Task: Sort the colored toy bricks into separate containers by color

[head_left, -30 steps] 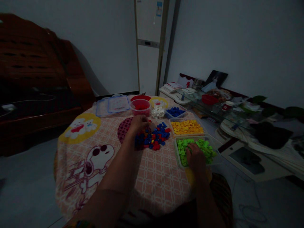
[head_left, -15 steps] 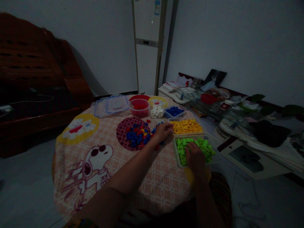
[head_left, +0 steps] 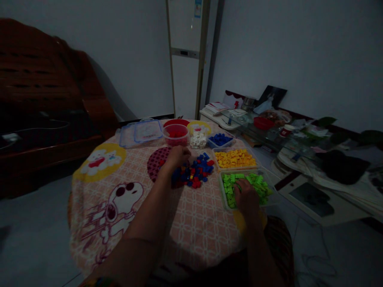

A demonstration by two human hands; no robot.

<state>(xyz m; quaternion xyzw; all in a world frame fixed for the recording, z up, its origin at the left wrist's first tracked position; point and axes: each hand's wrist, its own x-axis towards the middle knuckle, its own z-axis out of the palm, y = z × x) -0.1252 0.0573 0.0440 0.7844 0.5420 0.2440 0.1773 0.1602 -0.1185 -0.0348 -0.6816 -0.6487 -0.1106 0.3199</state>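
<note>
My left hand (head_left: 177,156) is over the back edge of a pile of mixed toy bricks (head_left: 196,171), mostly blue and red. Its fingers are bent together; anything they hold is too small and dark to make out. The pile lies partly on a dark pink round print (head_left: 154,165) of the tablecloth. Just behind that hand stands a clear round tub (head_left: 176,140) with red bricks. My right hand (head_left: 247,196) rests in a clear box of green bricks (head_left: 229,189). Its fingers curl down among the bricks, tips hidden.
A box of yellow bricks (head_left: 235,158) adjoins the green one. Behind it are a box of blue bricks (head_left: 220,139) and a heap of white bricks (head_left: 198,140). Clear blue-edged lids (head_left: 148,131) lie at back left. A cluttered glass-topped stand (head_left: 263,135) is right of the table.
My left hand has moved left from beside the yellow box to the back of the pile, and its fingers have drawn in. More of the pile's right side shows. My right hand stays put.
</note>
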